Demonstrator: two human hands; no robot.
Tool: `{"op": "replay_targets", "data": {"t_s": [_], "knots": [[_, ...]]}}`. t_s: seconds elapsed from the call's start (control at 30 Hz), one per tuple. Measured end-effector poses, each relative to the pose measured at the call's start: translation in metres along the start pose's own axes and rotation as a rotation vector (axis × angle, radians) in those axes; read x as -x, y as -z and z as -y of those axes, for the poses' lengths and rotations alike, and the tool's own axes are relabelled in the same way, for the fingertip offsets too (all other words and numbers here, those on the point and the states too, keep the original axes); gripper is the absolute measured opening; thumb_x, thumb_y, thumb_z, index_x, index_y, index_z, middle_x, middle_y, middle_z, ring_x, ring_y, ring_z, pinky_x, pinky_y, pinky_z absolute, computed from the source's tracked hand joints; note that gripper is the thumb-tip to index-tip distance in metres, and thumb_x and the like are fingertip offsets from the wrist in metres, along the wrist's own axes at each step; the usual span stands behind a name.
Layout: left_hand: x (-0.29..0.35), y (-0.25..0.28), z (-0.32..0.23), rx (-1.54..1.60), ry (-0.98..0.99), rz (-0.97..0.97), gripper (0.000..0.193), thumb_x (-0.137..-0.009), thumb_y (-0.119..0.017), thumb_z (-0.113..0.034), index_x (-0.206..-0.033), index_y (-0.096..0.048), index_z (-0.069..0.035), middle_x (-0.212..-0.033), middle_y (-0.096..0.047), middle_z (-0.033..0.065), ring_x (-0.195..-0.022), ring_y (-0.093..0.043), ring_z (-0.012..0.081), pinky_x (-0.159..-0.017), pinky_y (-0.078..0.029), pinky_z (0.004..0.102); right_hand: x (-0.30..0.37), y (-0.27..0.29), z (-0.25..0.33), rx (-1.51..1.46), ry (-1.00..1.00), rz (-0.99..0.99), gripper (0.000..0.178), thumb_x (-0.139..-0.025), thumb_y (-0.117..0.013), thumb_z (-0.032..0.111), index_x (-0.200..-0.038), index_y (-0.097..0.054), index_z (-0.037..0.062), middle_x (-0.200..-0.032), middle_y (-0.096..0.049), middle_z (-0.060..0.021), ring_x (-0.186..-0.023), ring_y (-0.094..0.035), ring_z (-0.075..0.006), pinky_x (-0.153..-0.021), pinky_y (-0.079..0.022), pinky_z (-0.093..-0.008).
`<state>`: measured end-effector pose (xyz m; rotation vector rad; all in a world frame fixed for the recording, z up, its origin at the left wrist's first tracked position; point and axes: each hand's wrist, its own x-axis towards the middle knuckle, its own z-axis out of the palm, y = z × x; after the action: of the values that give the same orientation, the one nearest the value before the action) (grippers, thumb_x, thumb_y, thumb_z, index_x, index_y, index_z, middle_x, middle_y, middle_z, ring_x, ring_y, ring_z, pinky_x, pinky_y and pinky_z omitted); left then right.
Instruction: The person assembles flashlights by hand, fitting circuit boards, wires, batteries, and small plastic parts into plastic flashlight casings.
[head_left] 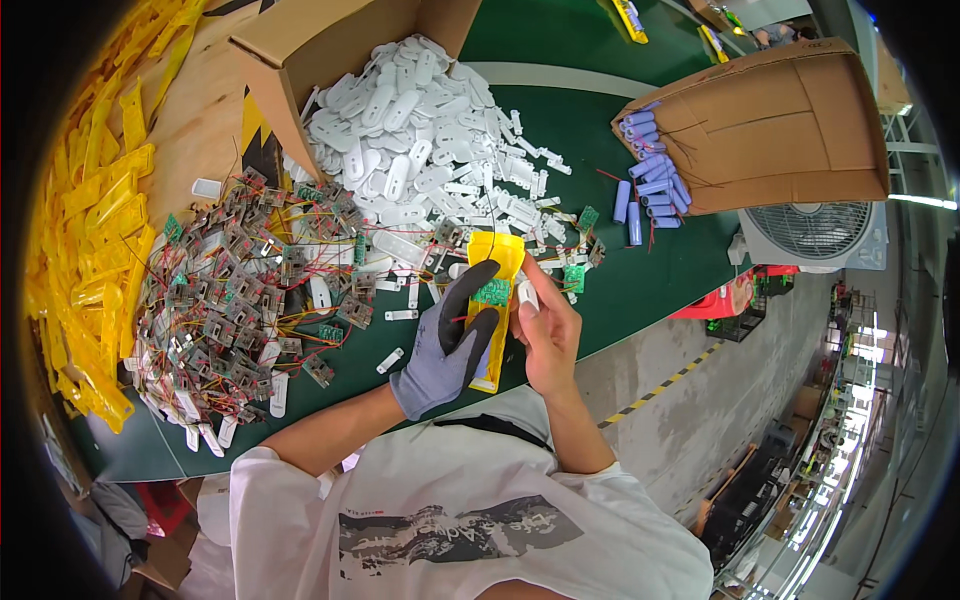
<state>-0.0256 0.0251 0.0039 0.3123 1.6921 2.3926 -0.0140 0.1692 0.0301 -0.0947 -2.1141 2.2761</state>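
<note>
My left hand [436, 352], in a grey glove with dark fingertips, is closed around a long yellow plastic housing [497, 250]. Inside the housing sits a small green circuit board [492, 291], and my gloved thumb and finger lie on either side of it. Bare and at the housing's right edge, my right hand [552, 345] pinches a small white plastic part [527, 292] between thumb and fingers. A loose green board [574, 278] lies on the table just beyond the right hand. The lower inside of the housing is partly hidden by the glove.
Tangled wired circuit modules [230, 310] are heaped at left, beside yellow housings [110, 230]. White plastic pieces [400, 120] spill from a cardboard box [330, 45]. Purple battery cells [650, 180] lie at another box [770, 130]. A fan [810, 232] stands past the green table's [590, 320] right edge.
</note>
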Motion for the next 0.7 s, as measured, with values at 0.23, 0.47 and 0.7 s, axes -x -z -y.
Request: {"op": "replay_targets", "data": {"t_s": [0.23, 0.47, 0.7], "knots": [[0.001, -0.003, -0.003, -0.011, 0.028, -0.041, 0.047, -0.093, -0.051, -0.004, -0.138, -0.04, 0.001, -0.128, -0.052, 0.0174, -0.115, -0.052, 0.0196, -0.097, -0.041, 0.0318, 0.003, 0.01, -0.015, -0.069, -0.119, -0.16, 0.032, -0.093, -0.057, 0.008, -0.124, -0.057, -0.003, -0.088, -0.057, 0.0001, -0.073, -0.049, -0.0029, -0.065, -0.039, -0.0161], [0.0, 0.0, -0.004, 0.036, 0.071, -0.028, 0.045, -0.095, -0.048, -0.005, -0.139, -0.04, 0.001, -0.126, -0.054, 0.0139, -0.11, -0.051, 0.0146, -0.094, -0.041, 0.0291, -0.004, 0.011, 0.021, 0.131, -0.187, 0.038, 0.049, -0.092, -0.056, 0.004, -0.138, -0.043, 0.0002, -0.11, -0.061, -0.0088, -0.09, -0.053, -0.0088, -0.082, -0.042, -0.0226], [-0.001, -0.002, -0.006, -0.004, 0.041, -0.028, 0.045, -0.095, -0.048, -0.004, -0.139, -0.04, 0.002, -0.129, -0.053, 0.0171, -0.114, -0.051, 0.0176, -0.097, -0.041, 0.0305, -0.008, 0.009, 0.022, -0.393, -0.125, -0.006, 0.039, -0.096, -0.047, 0.007, -0.134, -0.044, -0.0022, -0.097, -0.055, -0.0051, -0.078, -0.045, -0.0088, -0.071, -0.037, -0.0223]]}}
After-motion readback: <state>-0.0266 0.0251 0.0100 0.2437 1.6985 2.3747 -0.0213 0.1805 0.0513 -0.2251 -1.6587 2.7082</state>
